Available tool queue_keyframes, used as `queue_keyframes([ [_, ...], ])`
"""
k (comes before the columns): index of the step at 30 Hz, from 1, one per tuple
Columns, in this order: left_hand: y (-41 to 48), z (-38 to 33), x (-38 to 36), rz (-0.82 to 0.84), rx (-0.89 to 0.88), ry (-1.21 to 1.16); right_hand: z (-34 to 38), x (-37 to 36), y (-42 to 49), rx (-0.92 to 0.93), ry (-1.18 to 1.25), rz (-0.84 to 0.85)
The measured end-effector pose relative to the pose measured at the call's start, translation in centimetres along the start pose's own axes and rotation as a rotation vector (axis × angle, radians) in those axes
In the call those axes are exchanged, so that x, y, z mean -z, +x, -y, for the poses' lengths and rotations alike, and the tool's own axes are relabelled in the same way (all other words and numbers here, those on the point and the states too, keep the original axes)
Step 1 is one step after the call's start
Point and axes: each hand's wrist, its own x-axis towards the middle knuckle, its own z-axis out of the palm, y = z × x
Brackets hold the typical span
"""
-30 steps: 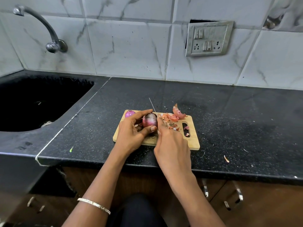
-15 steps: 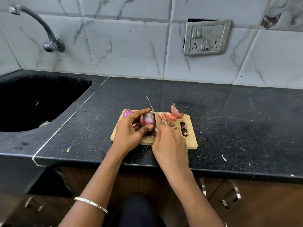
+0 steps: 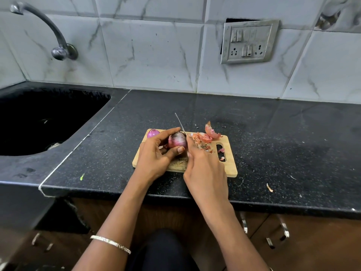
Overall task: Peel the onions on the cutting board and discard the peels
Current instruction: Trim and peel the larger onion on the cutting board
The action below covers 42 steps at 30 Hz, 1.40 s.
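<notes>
A small wooden cutting board [image 3: 230, 165] lies on the black counter near its front edge. My left hand [image 3: 156, 155] grips a red onion [image 3: 176, 140] between thumb and fingers, over the board's middle. My right hand [image 3: 205, 165] holds a knife [image 3: 179, 123]; its thin blade points away from me and touches the onion's right side. The handle is hidden under my fingers. A second, peeled purple onion [image 3: 153, 133] sits at the board's far left corner. Orange-pink peels [image 3: 205, 138] are heaped on the board's far right part.
A black sink [image 3: 39, 118] is sunk into the counter at left, with a wall tap [image 3: 48, 30] above it. A switch and socket plate [image 3: 249, 42] is on the tiled wall. Loose peel scraps [image 3: 269, 187] lie on the counter right of the board. Cabinet handles [image 3: 283, 231] are below.
The knife blade has risen and now sticks out further beyond the onion. Both hands stay at the onion; the camera shifted slightly.
</notes>
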Motion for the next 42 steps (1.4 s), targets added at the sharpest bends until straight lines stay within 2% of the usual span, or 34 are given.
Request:
queue_keyframes([
  [6, 0.0, 0.0, 0.1, 0.018, 0.003, -0.001, -1.3, 1.0, -3.3, -0.025, -0.028, 0.043],
  [14, -0.1, -0.2, -0.1, -0.010, -0.004, 0.012, -0.1, -0.1, 0.3, 0.020, -0.036, 0.001],
  [18, -0.1, -0.2, -0.2, -0.013, -0.002, 0.035, -1.1, 0.3, -1.2, 0.034, -0.029, -0.001],
  [23, -0.4, -0.5, -0.1, 0.024, 0.031, -0.024, -2.7, 1.7, -3.3, -0.010, 0.064, 0.027],
  [28, -0.5, -0.5, 0.0, -0.011, 0.000, 0.106, -3.3, 1.4, -2.3, -0.001, 0.158, 0.005],
  [30, -0.4, -0.5, 0.0, -0.017, 0.000, 0.147, -3.7, 1.0, -1.9, -0.006, 0.264, -0.039],
  [32, -0.4, -0.5, 0.0, -0.024, 0.006, 0.175, -4.2, 1.1, -1.0, -0.104, 0.504, -0.029],
  [35, -0.4, -0.3, 0.1, -0.018, 0.015, 0.161, -4.4, 1.8, -0.2, -0.240, 0.827, 0.071],
  [39, -0.6, 0.0, 0.2, 0.008, 0.045, 0.101, -3.5, 1.3, -0.2, -0.342, 1.073, 0.236],
  [42, -1.1, 0.0, 0.3, 0.031, -0.002, 0.182, -2.9, 1.0, -0.2, -0.378, 1.230, 0.290],
])
